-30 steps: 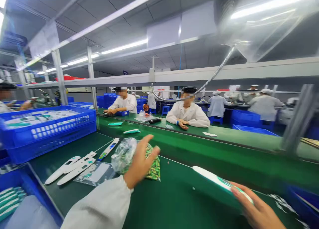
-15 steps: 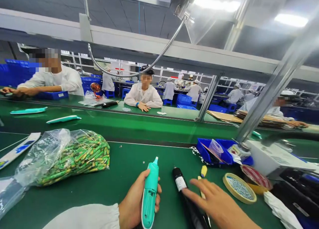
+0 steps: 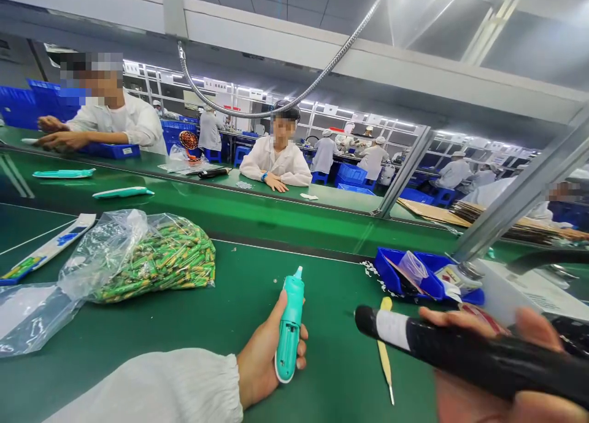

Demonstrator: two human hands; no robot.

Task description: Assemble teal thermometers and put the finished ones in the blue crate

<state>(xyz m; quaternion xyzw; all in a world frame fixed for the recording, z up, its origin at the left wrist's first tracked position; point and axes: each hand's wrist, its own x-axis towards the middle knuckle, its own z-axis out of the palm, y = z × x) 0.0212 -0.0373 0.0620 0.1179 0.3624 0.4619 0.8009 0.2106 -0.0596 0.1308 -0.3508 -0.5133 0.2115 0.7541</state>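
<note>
My left hand (image 3: 263, 363) is closed around a teal handheld device (image 3: 291, 325) with a pale pointed tip, which points away from me. An open slot, like a battery compartment, shows in its upper face. On the right, my right hand (image 3: 464, 362) grips a black electric screwdriver (image 3: 437, 340) with a white label, raised above the table. Its bit end points left toward the teal device, and the two are apart. Motion blurs this hand. Beneath the screwdriver's front end lies a thin yellow-handled tool (image 3: 384, 355) with a metal tip.
A clear bag of green-and-yellow parts (image 3: 165, 260) lies at left. Blue bins (image 3: 391, 276) stand at right beside a metal post (image 3: 405, 171). Teal devices (image 3: 123, 192) lie on the green belt (image 3: 276, 214). Co-workers sit across it, one with a hand (image 3: 275, 182) on the far bench.
My right hand has picked the electric screwdriver up off the table and swung it to the right. My left hand still holds the teal device. The view has tilted down somewhat.
</note>
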